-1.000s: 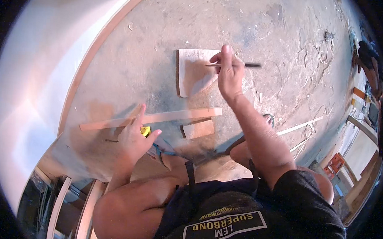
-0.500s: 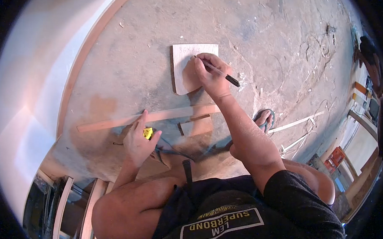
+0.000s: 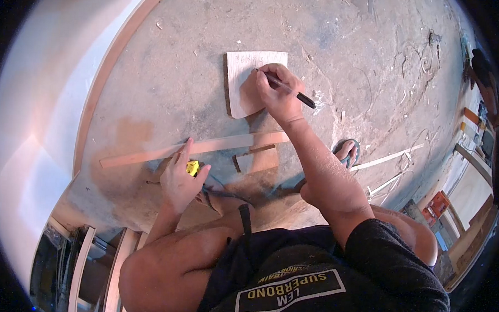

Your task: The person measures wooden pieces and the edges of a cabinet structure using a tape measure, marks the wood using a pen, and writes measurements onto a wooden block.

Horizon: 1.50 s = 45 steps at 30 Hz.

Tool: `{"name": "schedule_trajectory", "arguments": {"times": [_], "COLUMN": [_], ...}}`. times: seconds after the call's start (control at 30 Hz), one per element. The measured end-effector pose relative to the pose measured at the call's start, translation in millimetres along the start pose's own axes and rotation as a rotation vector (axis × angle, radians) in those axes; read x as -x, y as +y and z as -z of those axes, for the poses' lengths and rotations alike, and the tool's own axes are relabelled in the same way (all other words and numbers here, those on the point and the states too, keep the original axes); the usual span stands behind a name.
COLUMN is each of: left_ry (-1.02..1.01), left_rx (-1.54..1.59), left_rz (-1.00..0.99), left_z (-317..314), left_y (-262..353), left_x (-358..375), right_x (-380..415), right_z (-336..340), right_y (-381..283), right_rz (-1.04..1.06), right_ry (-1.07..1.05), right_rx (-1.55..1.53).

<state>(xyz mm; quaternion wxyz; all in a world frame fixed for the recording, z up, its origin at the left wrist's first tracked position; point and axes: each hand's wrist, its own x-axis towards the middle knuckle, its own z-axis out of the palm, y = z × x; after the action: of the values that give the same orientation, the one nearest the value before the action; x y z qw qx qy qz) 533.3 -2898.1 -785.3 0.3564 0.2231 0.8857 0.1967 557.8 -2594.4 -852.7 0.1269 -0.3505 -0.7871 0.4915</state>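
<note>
My right hand (image 3: 283, 94) is closed around a pen (image 3: 289, 90), its tip low over a pale board offcut (image 3: 243, 90) with a rounded lower end. Faint handwritten figures run along the board's top edge, and the hand covers part of its right side. Lower left, my left hand (image 3: 181, 178) curls around a small yellow tape measure (image 3: 192, 168), seen between thumb and fingers. Its index finger is stretched out to a long thin wood strip (image 3: 222, 145) on the floor. Below that strip lies a smaller wood offcut (image 3: 258, 159).
Thin light strips (image 3: 389, 157) and shavings lie on the concrete floor (image 3: 181, 60) to the right. A white curved panel (image 3: 54, 88) stands at the left. My sandalled foot (image 3: 346, 152) is beside my right forearm. An orange-red box (image 3: 437, 204) sits far right.
The right hand and pen have shifted slightly over the board, and more of the written figures shows. My left hand stays by the strip with the tape measure. The whole view has shifted a little.
</note>
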Motion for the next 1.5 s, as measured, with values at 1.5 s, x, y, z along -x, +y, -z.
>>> {"name": "schedule_trajectory", "arguments": {"times": [1.5], "left_ry": [0.296], "left_rx": [-0.309], "left_rz": [-0.3], "left_z": [174], "left_y": [123], "left_x": [-54], "right_x": [5], "right_z": [2], "right_y": [-117], "right_rz": [-0.295], "right_ry": [-0.718], "right_rx": [-0.929]}}
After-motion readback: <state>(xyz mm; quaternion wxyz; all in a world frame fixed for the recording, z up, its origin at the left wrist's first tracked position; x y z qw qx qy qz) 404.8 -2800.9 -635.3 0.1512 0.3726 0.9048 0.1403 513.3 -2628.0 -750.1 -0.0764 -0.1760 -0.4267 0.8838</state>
